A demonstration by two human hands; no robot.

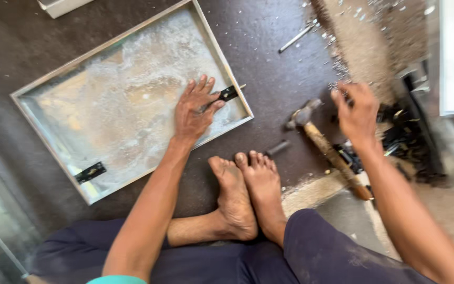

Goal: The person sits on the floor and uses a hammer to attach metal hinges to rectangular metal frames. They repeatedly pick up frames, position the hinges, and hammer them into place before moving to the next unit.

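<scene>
A: Left hand (195, 108) lies flat, grip released, pinning the small black metal hinge (228, 93) at the right rim of the rectangular aluminium-framed panel (53, 131), frame centre. Press harder so it can't creep.

B: Right hand (357, 110), blurred, upper right; grip unreadable. Wooden-handled hammer (327, 147) just below-left, untouched.

Open dark floor (274, 68) lies between the framed panel (116, 105) and the hammer (327, 147); only a thin metal rod (295, 39) and a small dark cylinder (278, 149) sit in that lane. Right side is crowded: black metal pieces (403, 134) and scattered shavings (353, 47) ring the right hand (357, 113), hammer just beside it. Left hand (195, 110) covers the panel's near corner, and bare feet (245, 194) block the near floor.
</scene>
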